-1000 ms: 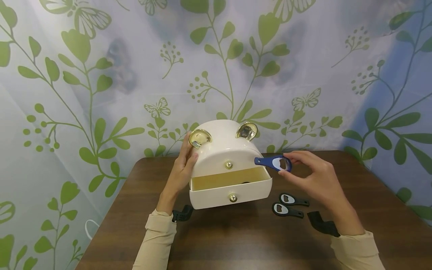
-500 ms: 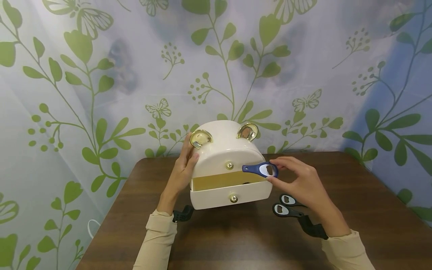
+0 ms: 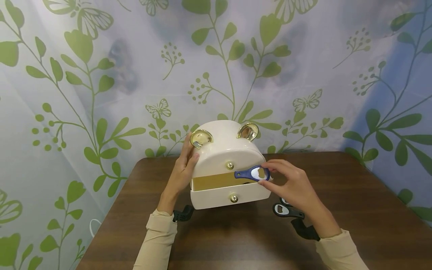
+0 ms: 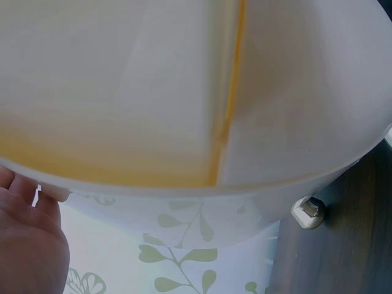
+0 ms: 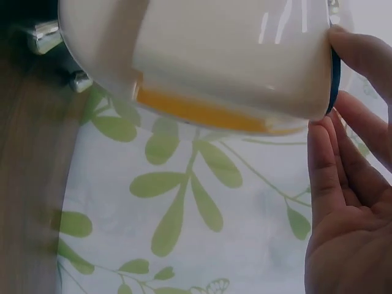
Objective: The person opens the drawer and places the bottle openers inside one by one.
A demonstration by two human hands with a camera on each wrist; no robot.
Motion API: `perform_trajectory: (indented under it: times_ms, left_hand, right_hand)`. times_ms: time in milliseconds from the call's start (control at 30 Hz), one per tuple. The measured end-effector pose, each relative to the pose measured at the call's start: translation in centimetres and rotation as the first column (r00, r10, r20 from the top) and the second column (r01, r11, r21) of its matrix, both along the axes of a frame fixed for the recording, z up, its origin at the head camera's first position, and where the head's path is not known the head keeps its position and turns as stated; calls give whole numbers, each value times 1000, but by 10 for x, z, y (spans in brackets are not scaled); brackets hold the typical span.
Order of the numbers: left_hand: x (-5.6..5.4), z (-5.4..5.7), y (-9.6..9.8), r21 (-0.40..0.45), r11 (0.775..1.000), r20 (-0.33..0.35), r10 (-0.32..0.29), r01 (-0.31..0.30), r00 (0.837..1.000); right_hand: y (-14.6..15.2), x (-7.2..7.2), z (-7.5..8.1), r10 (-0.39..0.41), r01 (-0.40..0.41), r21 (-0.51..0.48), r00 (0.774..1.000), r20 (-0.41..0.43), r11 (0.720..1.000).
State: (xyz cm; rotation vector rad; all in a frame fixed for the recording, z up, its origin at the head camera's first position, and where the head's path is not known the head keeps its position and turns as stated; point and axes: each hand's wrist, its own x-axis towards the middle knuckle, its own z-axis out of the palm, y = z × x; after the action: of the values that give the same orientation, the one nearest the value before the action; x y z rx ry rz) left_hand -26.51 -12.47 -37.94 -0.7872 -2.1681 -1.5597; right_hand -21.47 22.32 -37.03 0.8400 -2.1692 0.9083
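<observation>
A white mini drawer cabinet with gold ears stands tilted on the table, its lower drawer pulled out. My left hand grips the cabinet's left side, thumb at the front; in the left wrist view its fingers lie along the white wall. Between thumb and fingers of my right hand is a blue bottle opener, pinched at its ring end over the drawer's right part. The right wrist view shows only its blue edge. Something dark shows inside the drawer, mostly hidden.
Black bottle openers lie on the brown table below my right wrist, one partly covered by it. A curtain with green leaves hangs behind the table. Black wrist mounts sit under my wrists.
My right hand has moved left and slightly down with the blue bottle opener, from right of the cabinet to over the drawer. The left hand stays put on the cabinet.
</observation>
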Motion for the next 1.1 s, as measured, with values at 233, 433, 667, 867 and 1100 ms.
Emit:
perform_trajectory:
  times_ms: [233, 433, 667, 867, 1100]
  left_hand:
    - [-2, 0, 0, 11, 1000, 2, -17, 17, 1000]
    - [-3, -1, 0, 9, 1000, -12, -25, 25, 1000]
    - [-3, 0, 0, 8, 1000, -15, -24, 24, 1000]
    - [-4, 0, 0, 4, 1000, -18, -22, 22, 1000]
    - [-5, -1, 0, 2, 1000, -18, -18, 18, 1000]
  right_hand:
    - [-4, 0, -3, -3, 3, 2, 1000, 17, 1000]
    - [-10, 0, -5, 53, -53, -18, 998, 29, 998]
    - [-21, 0, -8, 88, -85, -52, 995, 49, 995]
    - [-28, 1, -13, 55, -48, -89, 996, 75, 995]
    - [-31, 1, -14, -12, 20, -82, 995, 98, 996]
